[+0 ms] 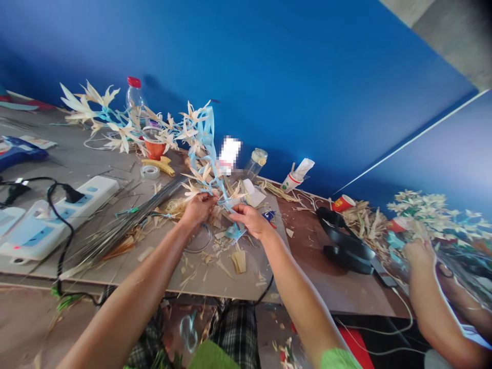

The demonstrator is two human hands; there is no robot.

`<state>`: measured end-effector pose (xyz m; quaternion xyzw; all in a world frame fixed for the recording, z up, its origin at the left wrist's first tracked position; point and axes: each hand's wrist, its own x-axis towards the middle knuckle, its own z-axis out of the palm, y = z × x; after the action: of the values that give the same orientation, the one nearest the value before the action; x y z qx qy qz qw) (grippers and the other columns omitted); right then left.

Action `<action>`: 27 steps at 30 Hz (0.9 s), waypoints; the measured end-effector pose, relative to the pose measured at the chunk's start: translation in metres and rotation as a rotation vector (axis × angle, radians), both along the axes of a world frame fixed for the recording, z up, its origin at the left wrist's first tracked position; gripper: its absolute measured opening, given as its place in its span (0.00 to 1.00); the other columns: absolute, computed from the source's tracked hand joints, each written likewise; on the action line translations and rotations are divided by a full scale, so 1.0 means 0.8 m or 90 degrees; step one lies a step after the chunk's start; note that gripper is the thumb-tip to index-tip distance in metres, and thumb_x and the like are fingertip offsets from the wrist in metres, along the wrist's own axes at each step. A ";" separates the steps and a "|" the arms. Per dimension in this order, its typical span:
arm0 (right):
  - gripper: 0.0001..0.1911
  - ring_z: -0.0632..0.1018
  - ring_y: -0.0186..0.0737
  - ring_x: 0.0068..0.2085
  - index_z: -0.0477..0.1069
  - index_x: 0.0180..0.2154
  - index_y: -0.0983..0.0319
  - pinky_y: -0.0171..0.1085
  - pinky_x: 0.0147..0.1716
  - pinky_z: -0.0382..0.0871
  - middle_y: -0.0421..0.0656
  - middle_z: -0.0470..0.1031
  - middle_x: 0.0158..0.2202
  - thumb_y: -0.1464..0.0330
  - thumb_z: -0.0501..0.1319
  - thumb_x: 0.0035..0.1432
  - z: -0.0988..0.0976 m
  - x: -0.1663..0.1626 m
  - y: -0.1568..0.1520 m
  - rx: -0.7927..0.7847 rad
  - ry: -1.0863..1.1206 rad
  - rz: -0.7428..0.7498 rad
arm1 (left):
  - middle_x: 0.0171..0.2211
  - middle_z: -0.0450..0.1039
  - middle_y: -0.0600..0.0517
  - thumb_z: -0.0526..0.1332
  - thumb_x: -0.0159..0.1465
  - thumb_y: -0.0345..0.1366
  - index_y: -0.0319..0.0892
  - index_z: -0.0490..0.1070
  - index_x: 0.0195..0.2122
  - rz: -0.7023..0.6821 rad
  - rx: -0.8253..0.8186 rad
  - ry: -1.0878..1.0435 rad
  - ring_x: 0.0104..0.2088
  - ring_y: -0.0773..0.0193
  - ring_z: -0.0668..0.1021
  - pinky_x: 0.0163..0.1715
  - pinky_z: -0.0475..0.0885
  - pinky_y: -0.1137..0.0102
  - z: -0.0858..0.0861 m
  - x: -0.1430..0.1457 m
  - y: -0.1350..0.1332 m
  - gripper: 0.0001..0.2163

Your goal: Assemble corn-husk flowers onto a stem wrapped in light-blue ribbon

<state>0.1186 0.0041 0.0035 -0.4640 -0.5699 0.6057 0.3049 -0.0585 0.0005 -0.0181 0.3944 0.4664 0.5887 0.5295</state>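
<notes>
My left hand [199,207] is closed in a pinch on a branch of pale straw flowers [200,154] wound with light blue ribbon. The branch rises from my fingers toward the blue wall. My right hand [250,219] is closed on the lower end of the same branch, where a strip of blue ribbon [234,231] hangs below the fingers. Both hands sit above a grey board [161,266] strewn with straw scraps. A bundle of thin metal wires [126,223] lies just left of my left hand.
White power strips [57,215] with black cables lie at left. A plastic bottle [134,95], orange cup [155,148], tape roll [149,171] and glass jar [255,161] stand behind. A black tool [346,246] lies at right, beside another person's hand [421,253] and a flower bunch [430,210].
</notes>
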 end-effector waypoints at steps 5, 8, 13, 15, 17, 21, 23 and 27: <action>0.12 0.64 0.30 0.23 0.68 0.24 0.63 0.32 0.27 0.57 0.34 0.64 0.19 0.62 0.66 0.45 0.024 0.028 -0.013 0.105 -0.146 0.080 | 0.17 0.62 0.58 0.67 0.47 0.42 0.37 0.70 0.25 -0.001 0.010 0.024 0.17 0.74 0.60 0.18 0.53 0.74 -0.009 0.001 0.005 0.13; 0.14 0.70 0.34 0.29 0.71 0.27 0.64 0.35 0.34 0.62 0.39 0.72 0.26 0.59 0.65 0.49 0.045 0.048 -0.020 0.094 -0.106 0.211 | 0.17 0.63 0.57 0.67 0.48 0.42 0.37 0.70 0.24 -0.004 0.001 0.013 0.17 0.74 0.61 0.19 0.54 0.74 -0.011 0.001 0.005 0.13; 0.17 0.69 0.33 0.28 0.71 0.29 0.65 0.33 0.30 0.62 0.40 0.71 0.27 0.58 0.67 0.47 0.090 0.090 -0.028 0.080 -0.161 0.365 | 0.17 0.62 0.57 0.67 0.47 0.41 0.38 0.70 0.24 -0.003 0.009 -0.021 0.17 0.74 0.60 0.18 0.51 0.75 -0.005 -0.002 0.003 0.12; 0.14 0.68 0.33 0.28 0.71 0.27 0.64 0.33 0.29 0.62 0.39 0.70 0.26 0.59 0.67 0.47 0.108 0.105 -0.030 0.134 -0.230 0.372 | 0.18 0.62 0.57 0.67 0.47 0.40 0.38 0.70 0.24 -0.004 0.017 -0.037 0.17 0.75 0.60 0.18 0.51 0.75 -0.002 -0.001 0.001 0.11; 0.12 0.68 0.34 0.29 0.72 0.28 0.64 0.33 0.31 0.62 0.39 0.69 0.26 0.61 0.66 0.48 0.125 0.116 -0.031 0.174 -0.306 0.369 | 0.17 0.62 0.57 0.67 0.47 0.39 0.38 0.71 0.24 -0.008 0.015 -0.035 0.17 0.75 0.59 0.18 0.51 0.75 0.001 -0.001 0.000 0.10; 0.10 0.71 0.37 0.33 0.74 0.29 0.62 0.37 0.36 0.65 0.41 0.72 0.30 0.62 0.66 0.48 0.150 0.126 -0.032 0.283 -0.392 0.275 | 0.16 0.62 0.57 0.66 0.48 0.37 0.38 0.72 0.24 -0.026 0.002 0.008 0.16 0.74 0.59 0.18 0.51 0.74 -0.002 0.001 0.000 0.08; 0.13 0.73 0.41 0.37 0.74 0.31 0.62 0.40 0.39 0.66 0.45 0.74 0.36 0.59 0.66 0.48 0.155 0.128 -0.030 0.321 -0.328 0.211 | 0.17 0.64 0.56 0.67 0.48 0.37 0.39 0.73 0.24 -0.031 0.001 0.027 0.17 0.72 0.61 0.18 0.52 0.74 -0.006 0.001 0.002 0.07; 0.19 0.73 0.39 0.30 0.74 0.35 0.63 0.40 0.31 0.67 0.45 0.75 0.30 0.55 0.66 0.47 0.155 0.130 -0.025 0.252 -0.169 0.160 | 0.17 0.67 0.55 0.67 0.47 0.37 0.39 0.74 0.25 -0.029 0.003 0.047 0.19 0.69 0.64 0.19 0.55 0.74 -0.015 0.001 0.005 0.07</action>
<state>0.2226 -0.0156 0.1276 -0.3963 -0.7656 0.4491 0.2348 -0.0579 0.0044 -0.0299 0.4278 0.4753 0.5627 0.5240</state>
